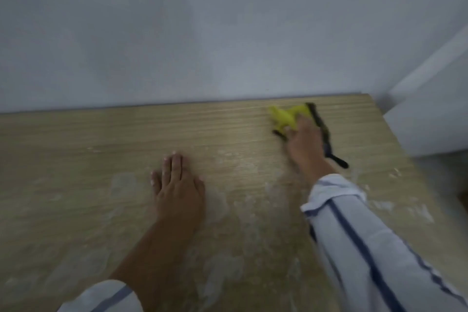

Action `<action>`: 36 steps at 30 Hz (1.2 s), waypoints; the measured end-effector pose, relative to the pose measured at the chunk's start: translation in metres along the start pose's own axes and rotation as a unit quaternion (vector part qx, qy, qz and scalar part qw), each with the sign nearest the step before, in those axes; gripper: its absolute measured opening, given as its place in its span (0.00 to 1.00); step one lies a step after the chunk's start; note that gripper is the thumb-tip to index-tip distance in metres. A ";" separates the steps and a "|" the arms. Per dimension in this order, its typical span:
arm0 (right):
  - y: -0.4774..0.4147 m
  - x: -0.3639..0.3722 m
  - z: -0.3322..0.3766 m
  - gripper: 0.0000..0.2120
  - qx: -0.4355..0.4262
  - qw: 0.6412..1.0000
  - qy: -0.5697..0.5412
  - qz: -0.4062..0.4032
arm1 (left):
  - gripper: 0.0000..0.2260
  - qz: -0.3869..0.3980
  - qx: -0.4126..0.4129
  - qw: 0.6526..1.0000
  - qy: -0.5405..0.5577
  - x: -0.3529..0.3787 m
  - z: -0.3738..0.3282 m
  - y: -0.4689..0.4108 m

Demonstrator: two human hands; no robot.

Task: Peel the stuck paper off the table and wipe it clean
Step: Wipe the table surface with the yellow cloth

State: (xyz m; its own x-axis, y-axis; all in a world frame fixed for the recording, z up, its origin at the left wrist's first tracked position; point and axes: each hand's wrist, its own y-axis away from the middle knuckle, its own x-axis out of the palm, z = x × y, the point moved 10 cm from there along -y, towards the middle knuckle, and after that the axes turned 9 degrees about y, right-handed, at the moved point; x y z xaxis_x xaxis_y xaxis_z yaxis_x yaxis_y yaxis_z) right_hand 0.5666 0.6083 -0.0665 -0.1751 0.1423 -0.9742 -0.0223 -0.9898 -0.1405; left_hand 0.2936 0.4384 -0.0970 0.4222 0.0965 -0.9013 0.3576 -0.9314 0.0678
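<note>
Wall (177,33): plain grey, meeting the far edge of the table.
Table (76,159): pale wood-grain top. Its long axis runs left to right, and its right end is in view.
Paper residue (217,200): no whole sheet shows, only whitish, chalky patches and flecks. They spread across the near and middle part of the top, thickest just right of the left hand, with more toward the near right edge. The far strip by the wall looks cleaner.
Right sleeve (367,248): white with dark stripes, reaching in diagonally from the near right.
Left hand (177,185): palm down on the middle of the table, fingers straight and together, holding nothing. I judge it to be bracing.
Right hand (304,142): on the cloth at the far right, near the wall edge. Blur hides whether the fingers press flat or curl into the fabric.
Yellow cloth (283,116): bunched under and beyond the right fingers, touching the table.
Black edge (321,129): the cloth's dark border trails from the far side back toward the near right, along the hand's outer side.
Residue from cloth: it lies nearer the person and to the left, so the wipe probably needs to pull back toward the body. The right hand has the cloth, while the left is closer to the thickest patch.
</note>
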 end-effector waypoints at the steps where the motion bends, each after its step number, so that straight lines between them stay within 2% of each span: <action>1: -0.004 -0.010 -0.055 0.19 0.085 0.996 -0.007 0.002 | 0.36 0.002 0.002 1.000 0.002 0.003 -0.007 0.001; 3: 0.000 -0.023 -0.122 0.19 0.207 0.978 -0.005 0.004 | 0.37 0.010 0.010 1.000 0.001 0.011 -0.022 0.005; 5: 0.008 -0.030 -0.113 0.17 0.220 0.975 -0.018 -0.002 | 0.37 0.023 0.028 0.999 -0.003 0.021 -0.042 0.013; 6: 0.017 -0.029 -0.083 0.17 0.183 0.982 -0.044 -0.006 | 0.37 0.033 0.036 0.999 -0.009 0.027 -0.052 0.017; 7: 0.031 -0.027 -0.039 0.18 0.110 0.992 -0.061 0.002 | 0.37 0.040 0.043 0.998 -0.012 0.033 -0.062 0.020; 9: 0.083 -0.016 0.047 0.22 -0.072 0.997 -0.036 0.008 | 0.38 0.050 0.055 0.997 -0.014 0.043 -0.079 0.027; 11: 0.114 0.000 0.057 0.28 -0.157 0.987 -0.034 0.019 | 0.39 0.057 0.063 0.996 -0.026 0.052 -0.091 0.034; 12: 0.107 -0.003 0.033 0.30 -0.153 0.987 -0.042 0.022 | 0.38 0.055 0.068 0.996 -0.029 0.054 -0.096 0.038; 14: 0.089 -0.015 -0.046 0.29 -0.070 0.997 -0.019 0.025 | 0.37 0.056 0.078 0.995 -0.031 0.056 -0.103 0.046; 17: 0.075 -0.054 -0.204 0.20 0.150 0.989 0.001 -0.018 | 0.36 0.058 0.084 0.994 -0.040 0.057 -0.106 0.049; 19: 0.085 -0.064 -0.255 0.19 0.280 0.960 -0.001 0.004 | 0.33 0.055 0.082 0.994 -0.039 0.057 -0.106 0.048; 20: 0.087 -0.061 -0.247 0.18 0.298 0.954 0.001 0.010 | 0.30 0.055 0.082 0.994 -0.038 0.056 -0.106 0.047; 21: 0.085 -0.054 -0.220 0.17 0.273 0.962 0.005 0.010 | 0.29 0.053 0.084 0.994 -0.035 0.056 -0.107 0.047; 23: 0.093 -0.033 -0.122 0.22 0.116 0.993 0.000 0.014 | 0.30 0.049 0.091 0.994 -0.030 0.053 -0.107 0.049; 25: 0.136 0.003 -0.029 0.28 -0.050 0.991 -0.053 0.113 | 0.33 0.050 0.100 0.993 -0.026 0.051 -0.107 0.049; 26: 0.155 0.007 -0.011 0.27 -0.097 0.984 -0.067 0.134 | 0.35 0.050 0.103 0.993 -0.027 0.051 -0.106 0.049; 27: 0.161 0.003 -0.018 0.27 -0.106 0.984 -0.076 0.121 | 0.36 0.051 0.105 0.993 -0.028 0.050 -0.106 0.050; 30: 0.149 -0.020 -0.120 0.24 -0.008 0.999 -0.017 0.046 | 0.30 0.070 0.098 0.992 -0.042 0.052 -0.101 0.061; 33: 0.156 -0.061 -0.243 0.17 0.202 0.979 0.003 0.009 | 0.27 0.072 0.107 0.991 -0.033 0.050 -0.094 0.083; 35: 0.171 -0.084 -0.249 0.13 0.286 0.957 -0.037 -0.019 | 0.32 0.064 0.111 0.992 -0.019 0.046 -0.088 0.096; 36: 0.173 -0.090 -0.221 0.11 0.276 0.958 -0.078 -0.031 | 0.33 0.064 0.112 0.991 -0.015 0.046 -0.085 0.103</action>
State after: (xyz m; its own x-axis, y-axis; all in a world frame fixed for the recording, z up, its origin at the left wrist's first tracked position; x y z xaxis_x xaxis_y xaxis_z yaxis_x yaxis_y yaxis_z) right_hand 0.7961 0.4247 -0.0417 -0.2999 0.2419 -0.9228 -0.5468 -0.8363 -0.0416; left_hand 0.4203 0.3769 -0.0947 0.4251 -0.0349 -0.9045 0.1068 -0.9903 0.0884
